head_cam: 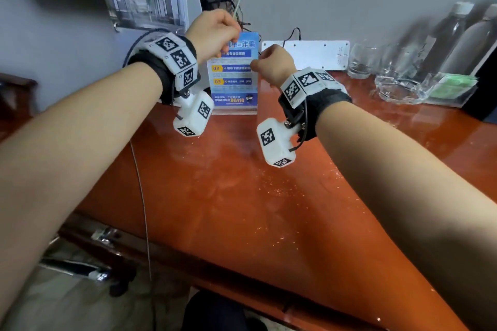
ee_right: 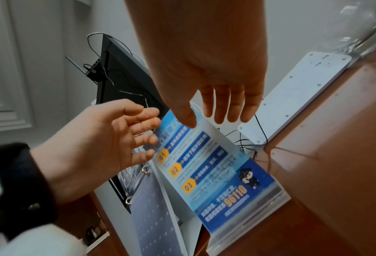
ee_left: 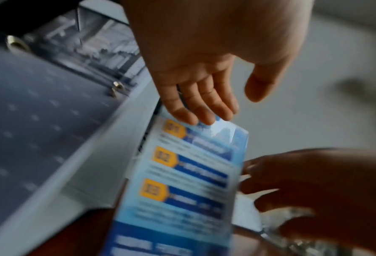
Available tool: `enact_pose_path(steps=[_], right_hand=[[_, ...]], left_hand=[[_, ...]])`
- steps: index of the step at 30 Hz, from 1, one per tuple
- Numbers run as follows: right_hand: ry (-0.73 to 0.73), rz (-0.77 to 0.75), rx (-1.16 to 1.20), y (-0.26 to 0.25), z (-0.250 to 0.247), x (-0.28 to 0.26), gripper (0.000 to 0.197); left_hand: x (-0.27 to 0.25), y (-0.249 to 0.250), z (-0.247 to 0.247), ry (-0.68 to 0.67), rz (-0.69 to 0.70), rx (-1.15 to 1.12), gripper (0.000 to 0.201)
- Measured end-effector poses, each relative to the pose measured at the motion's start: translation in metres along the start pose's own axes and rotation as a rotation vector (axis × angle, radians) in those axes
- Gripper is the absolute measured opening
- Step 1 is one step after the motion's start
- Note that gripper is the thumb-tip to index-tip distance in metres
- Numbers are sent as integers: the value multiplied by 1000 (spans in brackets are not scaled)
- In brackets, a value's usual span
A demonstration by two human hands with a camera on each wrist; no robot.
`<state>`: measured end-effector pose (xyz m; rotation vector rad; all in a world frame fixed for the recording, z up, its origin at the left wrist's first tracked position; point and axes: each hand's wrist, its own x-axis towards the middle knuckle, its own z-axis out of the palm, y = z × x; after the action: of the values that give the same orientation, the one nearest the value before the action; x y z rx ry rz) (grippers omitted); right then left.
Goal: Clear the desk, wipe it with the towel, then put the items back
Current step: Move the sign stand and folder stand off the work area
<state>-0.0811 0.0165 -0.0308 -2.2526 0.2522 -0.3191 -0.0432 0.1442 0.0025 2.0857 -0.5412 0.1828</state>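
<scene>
head view: i see both hands up at the blue sign [head_cam: 233, 80] that stands upright in its clear holder at the back of the reddish surface [head_cam: 242, 196], close to the grey wall. my left hand [head_cam: 215, 33] sits at the sign's upper left corner, and in the left wrist view its fingers [ee_left: 204, 107] lie fairly straight with their tips on the sign's top edge and the thumb held apart, so i read it as loosely spread and only touching. my right hand [head_cam: 273, 63] is at the sign's right edge; in the right wrist view its thumb tip rests on the front near the top and the fingers [ee_right: 230, 104] reach past the upper edge, also fairly straight, though i cannot tell whether they touch the back or pinch the sheet. the sign's base rests on the surface, just in front of a white power strip [head_cam: 309, 54] lying against the wall. to the left of the sign stands a ring binder [ee_right: 154, 207] with a pale dotted cover, just beside it. to the right along the wall are clear glasses [head_cam: 363, 60], a glass ashtray [head_cam: 398, 88], a clear box with green contents [head_cam: 454, 87] and two bottles [head_cam: 457, 35]. the surface shows pale streaks and specks in its sheen. no towel shows in any view
</scene>
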Motion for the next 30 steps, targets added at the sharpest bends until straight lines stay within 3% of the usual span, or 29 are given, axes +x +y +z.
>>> enact_pose_path(steps=[1, 3, 5, 10, 14, 18, 20, 24, 26, 28, 30], right_hand=[[14, -11, -14, 0, 2, -1, 8], [39, 5, -44, 0, 7, 2, 29], [48, -2, -60, 1, 10, 5, 32], [36, -12, -83, 1, 14, 5, 24], [44, -12, -111, 3, 15, 8, 6], [67, -1, -110, 5, 10, 9, 7], [76, 4, -103, 6, 7, 9, 12], [86, 21, -74, 8, 6, 9, 13], [94, 36, -64, 8, 7, 8, 19], [121, 40, -64, 8, 8, 7, 14], [144, 47, -79, 9, 8, 6, 20]], left_hand=[[0, -7, -5, -31, 24, 61, 22], [-2, -21, -14, -105, 71, 207, 18], [-3, -35, -23, -167, 133, 443, 7], [-3, -56, -35, -337, 337, 1137, 14], [8, -72, -38, -476, 500, 1623, 28], [21, -87, -42, -582, 558, 2049, 30], [25, -89, -42, -662, 516, 2160, 26], [21, -87, -37, -608, 498, 2168, 25], [23, -92, -33, -621, 574, 2147, 28], [24, -90, -30, -643, 589, 2142, 28], [22, -84, -26, -725, 592, 2175, 29]])
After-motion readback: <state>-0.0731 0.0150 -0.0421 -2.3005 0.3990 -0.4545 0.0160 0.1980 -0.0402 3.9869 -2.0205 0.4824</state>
